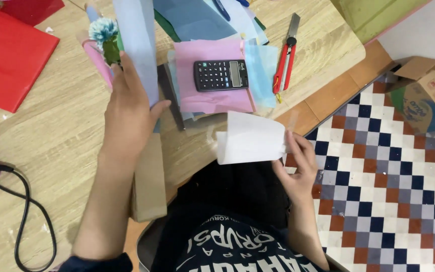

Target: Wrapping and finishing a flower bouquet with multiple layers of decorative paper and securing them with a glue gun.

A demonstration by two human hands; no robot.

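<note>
head view: left hand (129, 108) raised over the desk (51, 136), fingers clamped on a pale blue paper strip (137, 45) plus a small teal-and-green paper flower (105, 38). right hand (298, 168) pinches a curled white sheet (250, 138) at the desk edge. calculator (221, 75) sits on pink paper (210, 98), red utility knife (285, 58) just beside it.

A pale blue paper strip (138, 45) stands upright in the upper left of the frame, pinched at its lower end. A curled white paper sheet (250, 137) sits mid-frame, held at its right edge.
</note>
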